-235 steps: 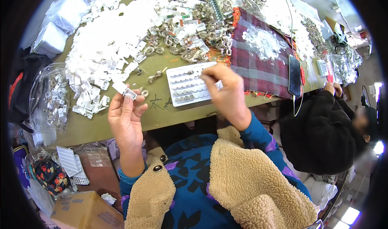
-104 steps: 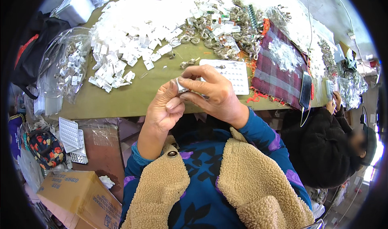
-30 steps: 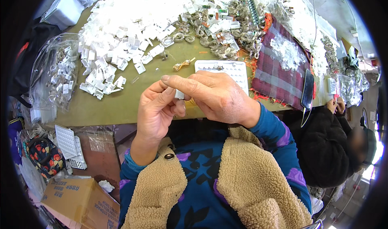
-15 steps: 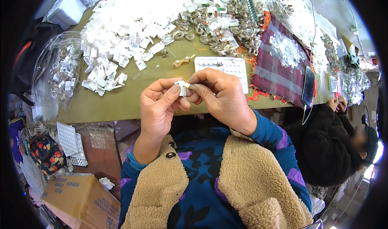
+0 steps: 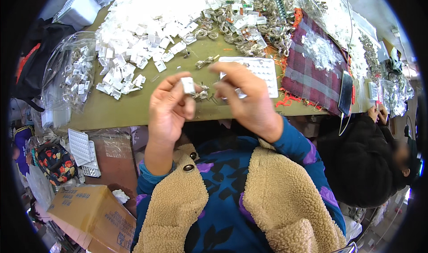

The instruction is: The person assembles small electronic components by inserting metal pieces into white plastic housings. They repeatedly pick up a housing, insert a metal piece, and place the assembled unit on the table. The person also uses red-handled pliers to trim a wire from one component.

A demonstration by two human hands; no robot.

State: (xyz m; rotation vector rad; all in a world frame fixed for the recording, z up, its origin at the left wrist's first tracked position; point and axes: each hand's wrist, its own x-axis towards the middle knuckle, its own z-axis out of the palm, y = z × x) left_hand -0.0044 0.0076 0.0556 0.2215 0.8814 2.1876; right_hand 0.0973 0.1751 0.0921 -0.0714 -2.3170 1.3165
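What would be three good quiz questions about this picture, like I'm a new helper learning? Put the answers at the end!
1. Which hand holds the small white piece?
2. True or false: the phone lies on the white tray.
3. What lies on the checked cloth? A: a brown box. B: a heap of small, whitish pieces. C: a flowered bag.

Key:
1. The left hand.
2. False; it lies by the checked cloth's right edge.
3. B.
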